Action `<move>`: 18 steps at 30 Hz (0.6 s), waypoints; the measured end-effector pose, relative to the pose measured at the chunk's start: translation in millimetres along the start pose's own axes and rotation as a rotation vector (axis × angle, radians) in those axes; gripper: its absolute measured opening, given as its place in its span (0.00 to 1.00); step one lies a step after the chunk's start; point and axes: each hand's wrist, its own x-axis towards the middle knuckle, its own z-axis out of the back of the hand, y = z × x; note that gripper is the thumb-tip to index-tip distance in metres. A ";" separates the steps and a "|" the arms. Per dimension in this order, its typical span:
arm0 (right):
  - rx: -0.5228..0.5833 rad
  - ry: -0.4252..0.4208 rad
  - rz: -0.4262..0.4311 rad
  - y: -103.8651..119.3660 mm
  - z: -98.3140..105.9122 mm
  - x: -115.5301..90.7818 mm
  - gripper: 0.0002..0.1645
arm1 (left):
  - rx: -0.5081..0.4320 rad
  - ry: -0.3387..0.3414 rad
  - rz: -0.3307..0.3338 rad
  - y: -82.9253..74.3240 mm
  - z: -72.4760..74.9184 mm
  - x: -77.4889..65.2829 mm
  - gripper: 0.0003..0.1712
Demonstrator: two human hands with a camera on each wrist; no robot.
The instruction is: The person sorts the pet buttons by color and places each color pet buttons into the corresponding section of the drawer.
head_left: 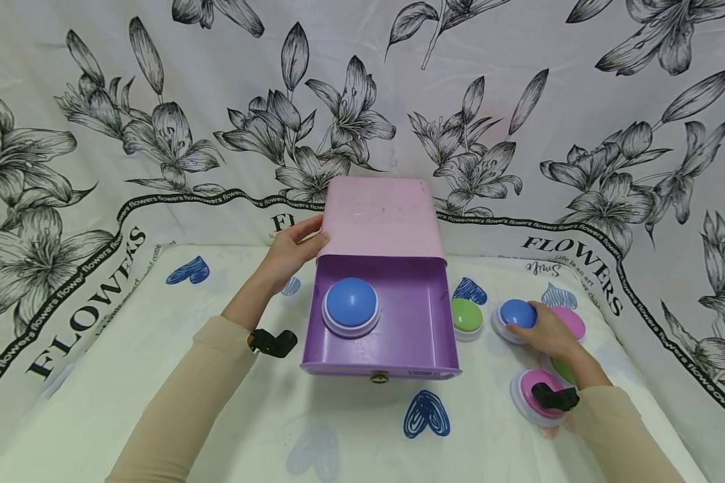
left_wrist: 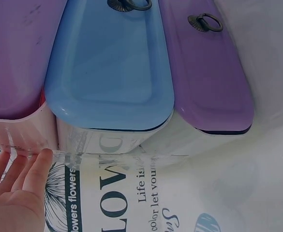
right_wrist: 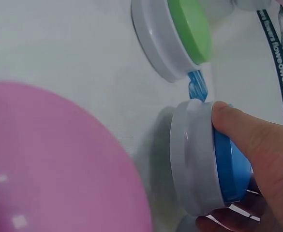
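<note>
A pink drawer cabinet [head_left: 383, 218] stands in the middle of the head view, its purple top drawer [head_left: 413, 315] pulled out. Inside the drawer, toward the left, lies a blue push button [head_left: 352, 302] with a white base. My left hand [head_left: 293, 248] rests its extended fingers against the cabinet's left side. To the right, my right hand [head_left: 546, 329] grips a second blue push button [right_wrist: 233, 166] between thumb and fingers, around its white rim. Beside that hand are a pink button [head_left: 540, 392], another pink button [head_left: 569, 323] and a partly hidden green button [head_left: 562, 369].
Another green button [head_left: 466, 315] sits right against the drawer's right side. Below the pulled-out drawer, the left wrist view shows a closed blue drawer [left_wrist: 112, 67] and a closed purple drawer [left_wrist: 209, 72], both with ring pulls. A floral cloth [head_left: 362, 40] hangs behind.
</note>
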 end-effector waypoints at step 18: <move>0.040 -0.037 0.083 14.2 23.8 -6.9 0.53 | 0.001 -0.007 -0.001 1.1 -0.4 0.6 0.34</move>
